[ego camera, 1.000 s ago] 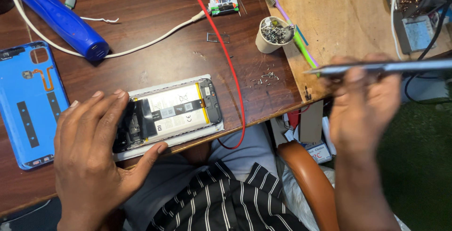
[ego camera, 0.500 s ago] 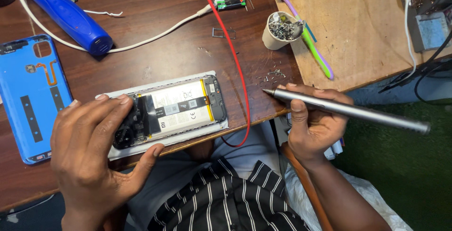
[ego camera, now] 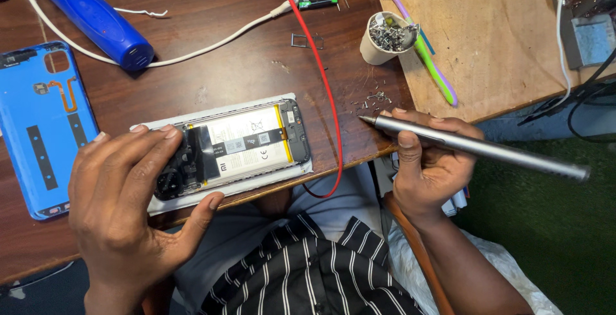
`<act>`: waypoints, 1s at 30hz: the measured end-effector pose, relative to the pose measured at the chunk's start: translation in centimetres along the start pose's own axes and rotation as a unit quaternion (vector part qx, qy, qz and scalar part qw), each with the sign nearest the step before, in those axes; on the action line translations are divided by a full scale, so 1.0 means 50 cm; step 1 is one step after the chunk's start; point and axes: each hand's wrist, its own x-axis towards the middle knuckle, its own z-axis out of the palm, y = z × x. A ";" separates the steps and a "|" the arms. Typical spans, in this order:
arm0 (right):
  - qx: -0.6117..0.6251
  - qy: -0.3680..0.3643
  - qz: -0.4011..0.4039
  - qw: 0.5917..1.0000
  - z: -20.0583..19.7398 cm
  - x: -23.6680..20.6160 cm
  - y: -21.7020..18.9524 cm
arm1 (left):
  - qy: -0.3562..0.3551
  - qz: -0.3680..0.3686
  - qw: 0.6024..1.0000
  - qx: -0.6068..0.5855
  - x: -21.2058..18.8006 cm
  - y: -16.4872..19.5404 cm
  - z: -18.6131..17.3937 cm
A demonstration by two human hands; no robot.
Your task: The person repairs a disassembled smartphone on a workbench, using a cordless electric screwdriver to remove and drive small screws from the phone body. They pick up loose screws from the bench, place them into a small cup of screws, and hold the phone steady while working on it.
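The left hand [ego camera: 128,206] clamps the opened phone [ego camera: 231,148] at its camera end, fingers over the top and thumb under the near edge, steadying it on the wooden table [ego camera: 212,65]. The right hand [ego camera: 427,161] grips a grey electric screwdriver [ego camera: 475,147] like a pen, tip hovering beside loose screws [ego camera: 372,100]. The blue back cover [ego camera: 42,129] lies aside to the left.

We see bare wood between the opened phone [ego camera: 231,148] and the blue cylinder [ego camera: 90,17]; a red wire [ego camera: 321,90] and loose screws [ego camera: 372,100] lie between the phone and our right hand [ego camera: 430,167].
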 end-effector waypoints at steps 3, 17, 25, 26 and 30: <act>-0.019 -0.004 -0.003 1.000 -0.001 -0.001 0.001 | 0.001 0.003 1.000 0.004 -0.001 0.000 -0.001; 0.143 0.070 0.100 0.982 -0.003 0.017 -0.038 | 0.044 -0.015 0.999 -0.024 -0.031 -0.013 -0.004; 0.251 0.069 0.213 0.942 0.025 0.027 -0.119 | 0.092 0.044 0.982 -0.157 0.002 0.051 0.023; 0.250 0.066 0.220 0.940 0.034 0.026 -0.128 | 0.091 0.061 0.979 -0.175 0.015 0.061 0.031; 0.251 0.056 0.239 0.936 0.063 0.021 -0.156 | 0.102 0.084 0.968 -0.212 0.043 0.099 0.046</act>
